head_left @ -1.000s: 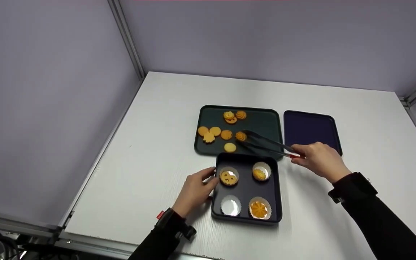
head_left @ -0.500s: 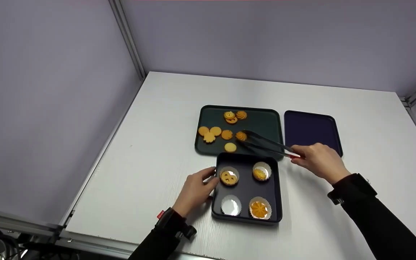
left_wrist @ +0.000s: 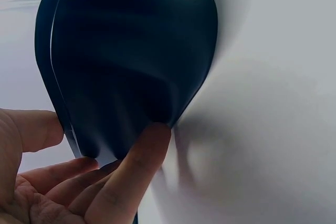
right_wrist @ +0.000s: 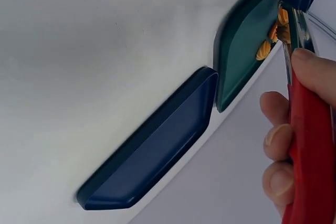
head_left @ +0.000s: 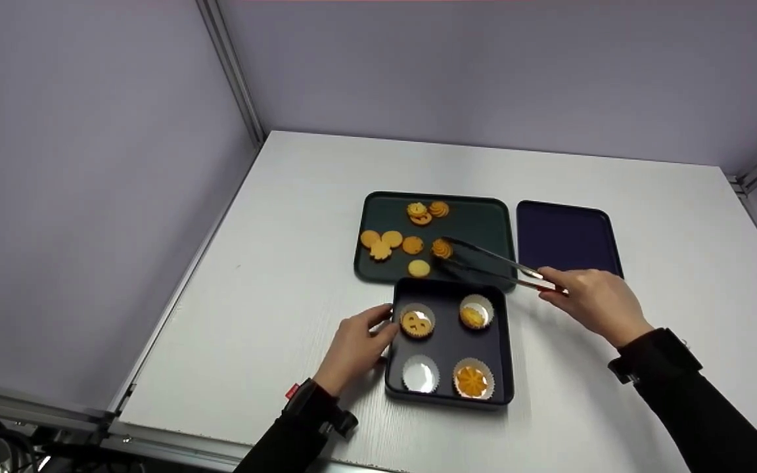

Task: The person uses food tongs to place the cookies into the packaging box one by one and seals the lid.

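My right hand [head_left: 592,299] grips a pair of tongs [head_left: 493,255] with red handles [right_wrist: 312,145]. The tongs' dark tips are on either side of a piped swirl cookie [head_left: 442,248] on the dark green tray [head_left: 477,220]. Whether the cookie is lifted, I cannot tell. My left hand [head_left: 355,345] holds the left wall of a dark square box [head_left: 447,348], thumb at the rim and fingers against the outside. Inside the box stand several paper cups; three hold cookies, and the front-left paper cup [head_left: 420,374] shows only its pale inside.
More cookies lie on the green tray, such as a round pale cookie [head_left: 418,268], a flower-shaped cookie [head_left: 380,249] and another swirl cookie [head_left: 439,209]. A dark blue tray [head_left: 566,236] sits right of the green one. The white table [head_left: 253,295] meets grey panels behind.
My right hand and the tongs have shifted slightly right and toward me. The swirl cookie between the tips has moved a little right. My left hand and the box stay put.
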{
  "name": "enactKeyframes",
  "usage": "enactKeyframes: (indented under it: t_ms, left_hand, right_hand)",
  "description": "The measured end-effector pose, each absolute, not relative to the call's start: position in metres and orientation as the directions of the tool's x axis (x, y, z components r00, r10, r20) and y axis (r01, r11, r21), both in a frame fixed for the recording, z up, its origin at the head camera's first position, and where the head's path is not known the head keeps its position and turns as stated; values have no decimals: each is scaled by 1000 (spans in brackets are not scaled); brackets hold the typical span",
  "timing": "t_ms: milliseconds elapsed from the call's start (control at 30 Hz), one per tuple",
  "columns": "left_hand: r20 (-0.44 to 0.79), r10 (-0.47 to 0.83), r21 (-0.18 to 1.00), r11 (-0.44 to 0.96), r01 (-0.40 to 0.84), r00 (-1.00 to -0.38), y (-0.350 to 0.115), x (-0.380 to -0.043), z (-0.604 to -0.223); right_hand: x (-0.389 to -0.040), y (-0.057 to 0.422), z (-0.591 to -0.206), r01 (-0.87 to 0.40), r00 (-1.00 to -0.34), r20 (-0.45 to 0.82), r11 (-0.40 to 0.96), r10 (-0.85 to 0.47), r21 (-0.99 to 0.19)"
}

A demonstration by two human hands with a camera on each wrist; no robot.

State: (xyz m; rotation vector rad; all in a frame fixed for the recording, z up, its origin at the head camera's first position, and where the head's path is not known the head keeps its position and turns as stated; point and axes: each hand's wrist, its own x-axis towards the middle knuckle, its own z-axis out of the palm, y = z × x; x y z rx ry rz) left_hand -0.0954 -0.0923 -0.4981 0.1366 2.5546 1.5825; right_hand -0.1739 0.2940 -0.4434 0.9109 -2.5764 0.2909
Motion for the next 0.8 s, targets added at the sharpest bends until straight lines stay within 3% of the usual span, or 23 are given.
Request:
enactKeyframes:
  t_ms: [333,600,800]
  left_hand:
    - [-68,149,901,434,4,-986,-91,-94,-496]
    - [-62,157,900,437,13,-986,-93,-94,-495]
    - [-63,158,896,443,14,-985,-93,-94,-496]
  right_hand:
    - [-151,312,-419,-742,-559,558,671,-614,-5]
    - [-132,324,-404,-824,-527,546,548,-651,-141]
    - [-122,326,-403,-884,-461,533,418,-709,-208]
